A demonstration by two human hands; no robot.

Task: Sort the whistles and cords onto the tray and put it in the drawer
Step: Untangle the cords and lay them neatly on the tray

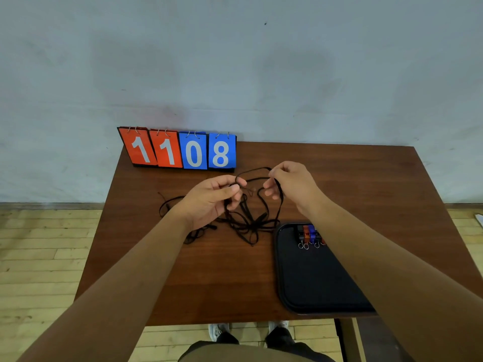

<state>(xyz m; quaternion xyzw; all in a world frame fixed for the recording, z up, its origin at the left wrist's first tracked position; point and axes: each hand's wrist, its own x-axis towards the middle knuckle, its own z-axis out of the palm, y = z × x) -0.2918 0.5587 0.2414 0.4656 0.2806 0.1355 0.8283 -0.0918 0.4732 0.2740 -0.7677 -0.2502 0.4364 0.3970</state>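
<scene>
A tangle of black cords (248, 223) lies in the middle of the brown table (222, 278). My left hand (211, 202) and my right hand (290, 184) both pinch one black cord and hold it up above the tangle, a loop arching between them. A black tray (313, 280) rests at the table's front right. Several whistles (309, 233), black, red and blue with metal rings, lie in a row at the tray's far end, partly hidden by my right forearm.
A flip scoreboard (180, 150) reading 1108 stands at the table's back left against the grey wall. More cord (167, 205) trails to the left behind my left wrist. Wooden floor surrounds the table; my shoes (248, 330) show below its front edge.
</scene>
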